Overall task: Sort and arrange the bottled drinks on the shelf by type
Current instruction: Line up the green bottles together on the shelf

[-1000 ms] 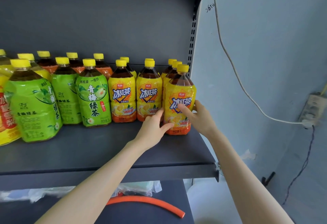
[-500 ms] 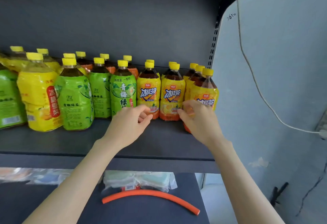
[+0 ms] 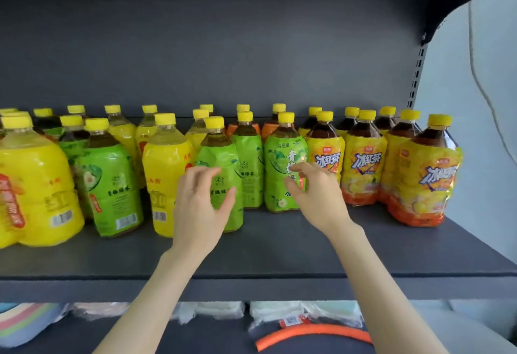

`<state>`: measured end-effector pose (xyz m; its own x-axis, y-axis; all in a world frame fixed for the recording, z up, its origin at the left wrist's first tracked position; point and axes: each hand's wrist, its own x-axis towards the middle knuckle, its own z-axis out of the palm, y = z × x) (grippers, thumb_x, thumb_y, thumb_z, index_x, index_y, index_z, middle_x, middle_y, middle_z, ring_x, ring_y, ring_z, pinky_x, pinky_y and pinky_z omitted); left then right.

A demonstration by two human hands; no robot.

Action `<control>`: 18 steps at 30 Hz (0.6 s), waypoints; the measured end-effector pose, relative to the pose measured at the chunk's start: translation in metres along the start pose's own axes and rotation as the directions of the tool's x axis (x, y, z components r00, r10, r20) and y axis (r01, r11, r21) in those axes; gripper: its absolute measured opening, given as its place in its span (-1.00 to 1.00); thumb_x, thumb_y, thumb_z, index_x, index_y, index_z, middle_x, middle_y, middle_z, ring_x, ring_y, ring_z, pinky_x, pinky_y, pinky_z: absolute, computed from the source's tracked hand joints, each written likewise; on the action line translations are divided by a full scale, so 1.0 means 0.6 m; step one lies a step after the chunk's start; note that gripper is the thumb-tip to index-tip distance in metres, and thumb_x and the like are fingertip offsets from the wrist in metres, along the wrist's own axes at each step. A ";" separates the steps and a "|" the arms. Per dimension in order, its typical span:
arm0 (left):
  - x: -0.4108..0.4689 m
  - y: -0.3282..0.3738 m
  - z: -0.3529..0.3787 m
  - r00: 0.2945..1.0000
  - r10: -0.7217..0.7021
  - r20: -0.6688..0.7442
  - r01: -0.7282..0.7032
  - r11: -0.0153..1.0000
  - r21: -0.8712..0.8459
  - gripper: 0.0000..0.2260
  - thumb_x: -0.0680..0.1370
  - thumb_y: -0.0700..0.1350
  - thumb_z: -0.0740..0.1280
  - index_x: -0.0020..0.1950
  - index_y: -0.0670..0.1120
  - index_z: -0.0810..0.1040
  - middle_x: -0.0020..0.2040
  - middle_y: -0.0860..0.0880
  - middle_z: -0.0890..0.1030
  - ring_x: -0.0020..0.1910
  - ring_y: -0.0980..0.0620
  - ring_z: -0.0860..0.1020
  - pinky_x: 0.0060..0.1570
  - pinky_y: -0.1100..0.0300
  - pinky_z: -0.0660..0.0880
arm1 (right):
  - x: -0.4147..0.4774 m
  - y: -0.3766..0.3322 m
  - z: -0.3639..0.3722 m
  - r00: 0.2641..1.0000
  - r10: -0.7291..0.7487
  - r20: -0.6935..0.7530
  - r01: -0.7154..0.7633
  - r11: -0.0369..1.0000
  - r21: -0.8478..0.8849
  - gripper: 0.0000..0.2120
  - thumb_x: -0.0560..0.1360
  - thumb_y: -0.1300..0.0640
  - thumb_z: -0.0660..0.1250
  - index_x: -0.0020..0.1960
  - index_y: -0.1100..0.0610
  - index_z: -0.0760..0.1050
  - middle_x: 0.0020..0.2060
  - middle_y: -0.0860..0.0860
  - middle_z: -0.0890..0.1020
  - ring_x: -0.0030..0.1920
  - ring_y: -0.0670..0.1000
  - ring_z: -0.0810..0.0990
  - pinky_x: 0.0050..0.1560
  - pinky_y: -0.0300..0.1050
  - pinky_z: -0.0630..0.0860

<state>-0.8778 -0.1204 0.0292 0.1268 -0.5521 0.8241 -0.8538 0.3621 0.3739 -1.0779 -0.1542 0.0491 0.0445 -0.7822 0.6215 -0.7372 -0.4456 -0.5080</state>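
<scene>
Yellow bottle stood touching green bottle, mid-shelf. My left hand was open, fingers spread just in front of it, no grip. Right hand sat loosely curled at second green bottle, holding nothing. Both green bottles upright, long axis vertical, caps up. Risk: rows were tight, so a sideways pull could topple neighbours.

1 orange tube beside plastic-wrapped packs, perhaps pastel bowls, white cable on wall
</scene>
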 end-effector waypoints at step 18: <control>0.059 -0.034 0.064 0.988 -0.016 -0.156 0.032 0.994 0.102 -0.23 0.29 0.18 0.49 0.37 -0.12 0.31 0.31 -0.18 0.45 0.22 -0.18 0.34 0.09 -0.08 0.35 | 0.107 0.005 0.062 0.980 0.031 -0.196 -0.055 0.991 -0.122 -0.13 0.35 -0.14 0.49 0.49 0.20 0.21 0.38 0.14 0.40 0.37 0.18 0.27 0.37 0.03 0.17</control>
<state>-0.8756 -0.1761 0.0343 0.2174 -0.4335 0.8746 -0.8963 0.2662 0.3547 -1.0520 -0.2217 0.0651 -0.1112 -0.6947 0.7106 -0.8155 -0.3449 -0.4648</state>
